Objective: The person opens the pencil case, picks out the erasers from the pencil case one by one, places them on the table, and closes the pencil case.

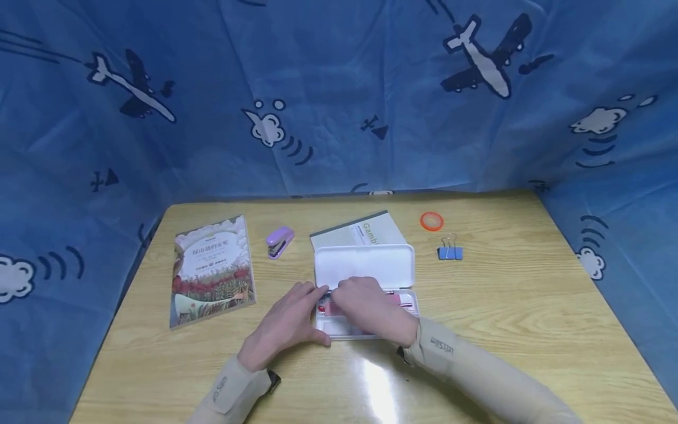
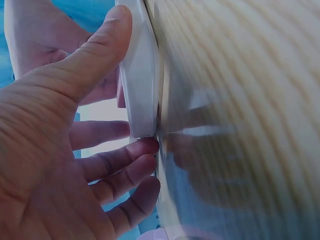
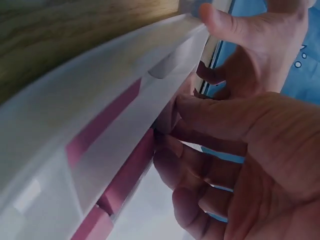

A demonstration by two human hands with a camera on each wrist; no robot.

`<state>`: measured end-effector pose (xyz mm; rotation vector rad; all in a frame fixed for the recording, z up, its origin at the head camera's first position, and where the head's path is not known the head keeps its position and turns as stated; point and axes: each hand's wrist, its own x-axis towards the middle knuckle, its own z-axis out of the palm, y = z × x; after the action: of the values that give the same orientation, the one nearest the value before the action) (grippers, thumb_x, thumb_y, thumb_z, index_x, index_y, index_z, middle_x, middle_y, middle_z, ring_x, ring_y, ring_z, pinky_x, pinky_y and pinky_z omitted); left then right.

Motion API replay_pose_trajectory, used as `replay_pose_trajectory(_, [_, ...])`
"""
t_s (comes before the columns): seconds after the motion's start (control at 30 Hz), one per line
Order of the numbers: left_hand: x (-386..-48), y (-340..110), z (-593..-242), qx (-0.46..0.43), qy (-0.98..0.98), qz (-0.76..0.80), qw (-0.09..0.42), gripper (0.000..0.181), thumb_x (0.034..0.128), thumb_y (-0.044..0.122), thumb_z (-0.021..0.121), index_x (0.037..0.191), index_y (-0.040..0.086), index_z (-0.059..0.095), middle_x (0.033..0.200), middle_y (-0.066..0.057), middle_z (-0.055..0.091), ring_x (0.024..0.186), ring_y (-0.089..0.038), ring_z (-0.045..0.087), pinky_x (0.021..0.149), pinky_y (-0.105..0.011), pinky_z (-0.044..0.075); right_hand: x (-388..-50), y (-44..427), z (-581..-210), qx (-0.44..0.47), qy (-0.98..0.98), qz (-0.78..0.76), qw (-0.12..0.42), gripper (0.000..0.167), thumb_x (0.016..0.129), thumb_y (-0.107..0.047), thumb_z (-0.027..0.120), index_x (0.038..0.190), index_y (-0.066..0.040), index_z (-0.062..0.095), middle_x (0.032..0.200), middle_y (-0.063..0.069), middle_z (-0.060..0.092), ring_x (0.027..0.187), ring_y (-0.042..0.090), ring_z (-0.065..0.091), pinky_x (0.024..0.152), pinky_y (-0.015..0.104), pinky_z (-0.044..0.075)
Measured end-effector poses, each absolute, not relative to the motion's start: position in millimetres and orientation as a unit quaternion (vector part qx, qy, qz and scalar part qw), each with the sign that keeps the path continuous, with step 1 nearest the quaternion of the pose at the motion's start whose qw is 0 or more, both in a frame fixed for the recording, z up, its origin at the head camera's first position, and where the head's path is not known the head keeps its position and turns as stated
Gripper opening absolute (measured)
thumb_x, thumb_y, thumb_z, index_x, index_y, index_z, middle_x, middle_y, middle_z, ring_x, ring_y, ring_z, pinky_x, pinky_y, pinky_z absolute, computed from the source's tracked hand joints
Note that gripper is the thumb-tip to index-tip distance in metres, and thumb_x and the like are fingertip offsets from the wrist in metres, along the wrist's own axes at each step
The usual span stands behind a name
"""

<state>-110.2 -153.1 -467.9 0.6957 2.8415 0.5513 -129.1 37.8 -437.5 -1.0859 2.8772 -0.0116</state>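
A white pencil case (image 1: 365, 265) lies on the table with its lid raised. My left hand (image 1: 288, 318) holds its left end, thumb at the front edge and fingertips at the side; the left wrist view shows the thumb pressed along the white wall (image 2: 140, 80). My right hand (image 1: 373, 306) reaches into the case. In the right wrist view, its thumb and forefinger pinch a small pale block (image 3: 168, 117), mostly hidden, above the pink interior (image 3: 130, 172). A small red item (image 1: 321, 308) sits inside near the left fingers.
Behind the case lies a notebook (image 1: 352, 231), partly covered by the lid. A purple stapler (image 1: 279, 241) and an illustrated book (image 1: 213, 271) are to the left. An orange ring (image 1: 431, 221) and a blue binder clip (image 1: 450, 253) lie at the back right.
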Motion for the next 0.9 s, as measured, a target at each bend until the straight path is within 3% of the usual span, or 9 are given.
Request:
replay_pose_trajectory(0.13, [-110.3,-152.7,-466.7,0.235,0.951,0.184,0.077,0.109,0.0568,0.057,0.092,0.145,0.006,0.054,0.112,-0.002,0.061,0.101,-0.017,0.052,0.089,-0.035,0.053,-131.4,31.8,-438.3,-0.35,0.936,0.012,0.037,0.008,0.087,-0.012,0.073,0.094,-0.017,0.074,0.083,0.0,0.07,0.065,0.014,0.055,0.051,0.031,0.05])
replay_pose_trajectory(0.33, [-111.3,-152.1,-467.1,0.241,0.95,0.19,0.066,0.105,0.0547,0.057,0.093,0.142,0.011,0.056,0.104,0.001,0.059,0.095,-0.014,0.05,0.083,-0.033,0.051,-134.6,31.6,-438.1,-0.333,0.941,-0.03,0.046,0.024,0.095,-0.035,0.069,0.107,-0.015,0.074,0.084,-0.001,0.071,0.069,0.016,0.061,0.055,0.032,0.052])
replay_pose_trajectory(0.43, [-111.3,-151.6,-467.9,0.241,0.95,0.187,0.066,0.107,0.0546,0.058,0.093,0.143,0.011,0.055,0.105,0.002,0.059,0.097,-0.014,0.051,0.085,-0.034,0.052,-135.8,37.9,-436.1,-0.328,0.942,-0.063,0.043,0.025,0.094,-0.041,0.069,0.096,-0.016,0.073,0.077,-0.002,0.07,0.066,0.014,0.06,0.055,0.033,0.051])
replay_pose_trajectory(0.6, [-111.2,-150.6,-468.4,0.233,0.952,0.186,0.073,0.108,0.0556,0.057,0.093,0.145,0.009,0.054,0.115,-0.002,0.061,0.104,-0.017,0.053,0.094,-0.037,0.053,-140.1,62.1,-423.5,-0.302,0.946,-0.111,0.022,0.016,0.09,-0.023,0.077,0.079,-0.018,0.066,0.067,-0.005,0.062,0.059,0.011,0.05,0.051,0.029,0.045])
replay_pose_trajectory(0.7, [-110.9,-150.0,-467.7,0.225,0.953,0.183,0.085,0.109,0.0565,0.056,0.093,0.146,0.009,0.052,0.12,-0.004,0.061,0.108,-0.019,0.054,0.098,-0.039,0.052,-142.8,85.0,-415.3,-0.274,0.951,-0.14,0.015,0.015,0.085,-0.009,0.079,0.08,-0.019,0.068,0.071,-0.007,0.065,0.062,0.009,0.052,0.054,0.027,0.045])
replay_pose_trajectory(0.9, [-110.6,-149.9,-466.5,0.219,0.954,0.18,0.097,0.111,0.0565,0.056,0.093,0.148,0.009,0.051,0.125,-0.007,0.061,0.112,-0.021,0.055,0.103,-0.042,0.051,-148.7,140.9,-410.2,-0.233,0.954,-0.187,-0.013,0.018,0.081,-0.002,0.078,0.081,-0.018,0.072,0.075,-0.006,0.068,0.067,0.01,0.056,0.059,0.03,0.048])
